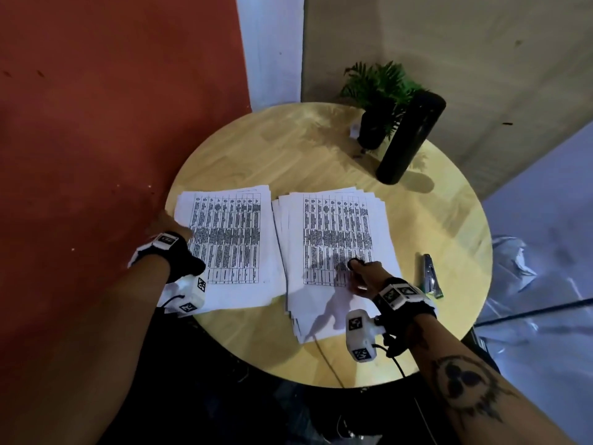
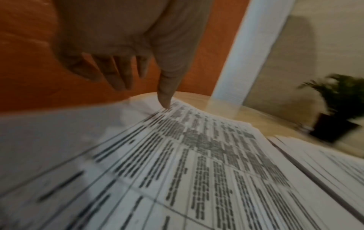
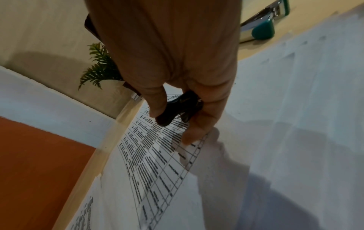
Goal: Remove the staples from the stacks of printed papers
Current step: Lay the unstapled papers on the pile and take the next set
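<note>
- Fingers first: the left hand (image 2: 110,51) has its fingers (image 2: 164,87) straight and slightly spread, one fingertip pressing down on the far left part of the left stack (image 1: 231,242), probably to pin the sheets; the right hand (image 1: 362,277) pinches a small black staple remover (image 3: 177,107) between thumb and fingers above the lower part of the right stack (image 1: 337,248).
- Round wooden table (image 1: 321,149) carries everything; both stacks lie side by side on its near half, close to each other but not overlapping as far as I can tell.
- Each stack's long axis runs away from the person, with the printed tables turned sideways; the sheets are fanned a little at the edges, the right stack more so.
- Black cylinder (image 1: 410,136) and a potted plant (image 1: 378,101) stand at the far side, well apart from the papers, likely pushed back out of the working area.
- Stapler (image 1: 431,277), silver with green parts, lies just beside the right stack near the table's right rim, long axis also pointing away.
- Staple remover's dark body points down toward the page.
- Staples themselves are too small to make out in any view.
</note>
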The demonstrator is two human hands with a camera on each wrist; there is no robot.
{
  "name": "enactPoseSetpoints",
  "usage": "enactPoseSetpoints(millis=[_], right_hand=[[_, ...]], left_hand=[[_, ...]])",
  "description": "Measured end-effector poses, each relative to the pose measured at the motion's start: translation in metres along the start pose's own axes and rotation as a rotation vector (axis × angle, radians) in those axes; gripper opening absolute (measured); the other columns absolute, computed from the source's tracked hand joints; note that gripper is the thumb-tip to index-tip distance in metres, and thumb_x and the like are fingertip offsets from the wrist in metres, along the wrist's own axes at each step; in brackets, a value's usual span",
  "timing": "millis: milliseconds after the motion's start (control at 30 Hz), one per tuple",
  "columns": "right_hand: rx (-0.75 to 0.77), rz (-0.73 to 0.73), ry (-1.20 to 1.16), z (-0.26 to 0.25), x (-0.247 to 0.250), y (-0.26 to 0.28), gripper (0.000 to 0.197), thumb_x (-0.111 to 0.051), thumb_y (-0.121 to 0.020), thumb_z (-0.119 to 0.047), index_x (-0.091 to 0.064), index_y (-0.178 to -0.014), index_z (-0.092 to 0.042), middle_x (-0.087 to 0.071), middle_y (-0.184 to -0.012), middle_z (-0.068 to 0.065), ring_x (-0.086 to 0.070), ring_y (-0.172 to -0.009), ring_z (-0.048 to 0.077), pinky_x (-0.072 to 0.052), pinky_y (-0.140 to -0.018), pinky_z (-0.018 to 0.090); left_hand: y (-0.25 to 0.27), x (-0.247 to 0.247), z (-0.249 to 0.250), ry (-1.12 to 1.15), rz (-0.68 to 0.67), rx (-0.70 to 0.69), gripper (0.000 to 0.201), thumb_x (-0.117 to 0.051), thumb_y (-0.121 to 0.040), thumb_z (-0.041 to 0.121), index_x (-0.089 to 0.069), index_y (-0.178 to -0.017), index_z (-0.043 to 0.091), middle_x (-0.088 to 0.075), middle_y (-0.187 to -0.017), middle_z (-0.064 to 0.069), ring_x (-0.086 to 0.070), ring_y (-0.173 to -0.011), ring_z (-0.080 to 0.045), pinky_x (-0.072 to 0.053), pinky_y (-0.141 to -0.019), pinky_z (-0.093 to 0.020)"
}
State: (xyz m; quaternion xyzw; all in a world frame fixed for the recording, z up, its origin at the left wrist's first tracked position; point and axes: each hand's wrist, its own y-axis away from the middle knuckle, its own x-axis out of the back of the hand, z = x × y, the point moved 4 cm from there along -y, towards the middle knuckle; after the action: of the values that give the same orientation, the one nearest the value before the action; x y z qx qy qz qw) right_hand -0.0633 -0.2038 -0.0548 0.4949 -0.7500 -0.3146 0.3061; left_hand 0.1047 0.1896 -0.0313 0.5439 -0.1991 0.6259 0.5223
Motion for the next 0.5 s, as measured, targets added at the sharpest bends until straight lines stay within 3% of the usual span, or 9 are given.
enactPoseSetpoints(millis=[67,133,267,367,500], right_hand=[[-0.009,-0.008,0.004,-0.002,0.002,0.003,0.025,-0.056,-0.093,-0.019,-0.047,-0.073,-0.007,-0.045,-0.061,0.009,-0.048,-0.058,0.017,-0.049,-0.048,0.029],[-0.021,-0.012,0.003,-0.002,0.004,0.003,0.027,-0.057,-0.092,-0.020,-0.049,-0.072,-0.005,-0.047,-0.063,0.010,-0.050,-0.060,0.019,-0.053,-0.049,0.031],[-0.033,-0.021,-0.007,-0.002,0.005,0.005,0.027,-0.059,-0.090,-0.021,-0.049,-0.072,-0.004,-0.048,-0.065,0.011,-0.051,-0.063,0.021,-0.055,-0.051,0.034],[-0.034,-0.035,-0.021,-0.002,0.005,0.006,0.028,-0.058,-0.091,-0.022,-0.050,-0.073,-0.003,-0.048,-0.066,0.012,-0.052,-0.065,0.022,-0.056,-0.053,0.036],[-0.038,-0.061,-0.052,-0.001,0.007,0.006,0.030,-0.055,-0.093,-0.023,-0.050,-0.073,-0.002,-0.046,-0.064,0.011,-0.052,-0.063,0.021,-0.057,-0.052,0.039]], left_hand=[[0.016,0.001,0.026,-0.051,0.079,-0.077,0.080,-0.076,-0.074,0.024,-0.034,-0.140,0.008,-0.036,-0.144,-0.018,-0.033,-0.134,-0.037,-0.034,-0.106,-0.049],[0.036,-0.005,0.063,-0.035,0.069,-0.183,0.064,-0.070,-0.081,0.024,-0.041,-0.136,0.012,-0.039,-0.138,-0.017,-0.033,-0.131,-0.036,-0.035,-0.102,-0.051],[0.075,-0.045,0.136,0.002,-0.157,-0.394,0.050,-0.065,-0.085,0.024,-0.049,-0.130,0.012,-0.046,-0.136,-0.016,-0.040,-0.128,-0.034,-0.037,-0.104,-0.042],[0.100,-0.078,0.161,0.027,-0.360,-0.323,0.062,-0.067,-0.085,0.025,-0.039,-0.137,0.005,-0.040,-0.144,-0.017,-0.042,-0.130,-0.033,-0.037,-0.105,-0.037],[0.119,-0.105,0.173,-0.025,-0.467,-0.213,0.081,-0.070,-0.084,0.029,-0.024,-0.144,0.002,-0.029,-0.151,-0.018,-0.034,-0.136,-0.036,-0.034,-0.109,-0.045]])
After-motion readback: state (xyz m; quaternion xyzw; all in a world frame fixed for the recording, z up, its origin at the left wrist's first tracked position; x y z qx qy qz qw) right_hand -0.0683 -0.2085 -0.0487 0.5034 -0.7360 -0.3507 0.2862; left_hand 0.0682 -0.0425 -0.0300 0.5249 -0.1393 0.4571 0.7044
